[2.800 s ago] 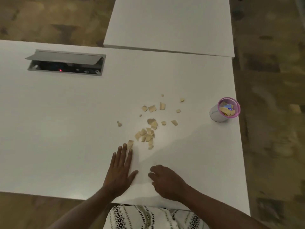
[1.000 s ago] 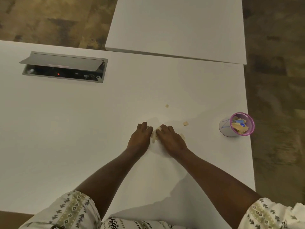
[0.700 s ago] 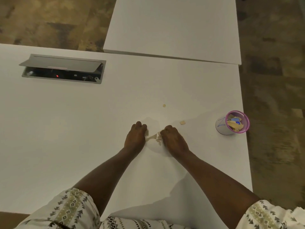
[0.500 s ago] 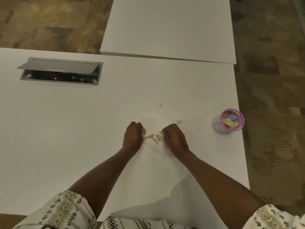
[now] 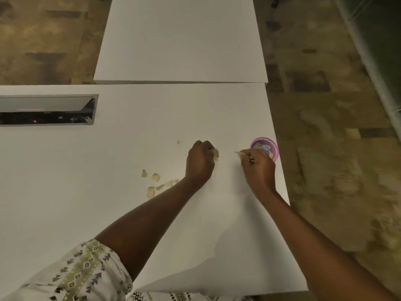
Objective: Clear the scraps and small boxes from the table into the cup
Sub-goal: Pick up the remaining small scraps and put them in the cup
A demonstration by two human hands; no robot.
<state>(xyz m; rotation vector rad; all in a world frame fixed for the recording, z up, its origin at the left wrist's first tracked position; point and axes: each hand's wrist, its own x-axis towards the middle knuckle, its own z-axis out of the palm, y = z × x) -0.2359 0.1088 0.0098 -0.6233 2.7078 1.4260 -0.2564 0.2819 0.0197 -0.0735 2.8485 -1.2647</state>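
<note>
A pink-rimmed cup (image 5: pixel 271 146) stands near the right edge of the white table (image 5: pixel 86 192), with tan scraps and a blue box inside. My right hand (image 5: pixel 259 168) is closed around tan scraps just in front of the cup, partly hiding it. My left hand (image 5: pixel 200 161) is a fist to the left of it, with tan scraps (image 5: pixel 216 153) sticking out of its grip. Several loose tan scraps (image 5: pixel 155 177) lie on the table left of my left forearm. One tiny scrap (image 5: pixel 178 142) lies farther back.
An open cable hatch (image 5: pixel 46 110) is sunk into the table at the far left. A second white table (image 5: pixel 180 40) butts against the far edge. The table's right edge runs just beyond the cup, with patterned floor (image 5: pixel 336 148) past it.
Both hands closed on scraps from the gathered pile and moved right toward the cup. Several scraps were left behind on the table. The view shifted right.
</note>
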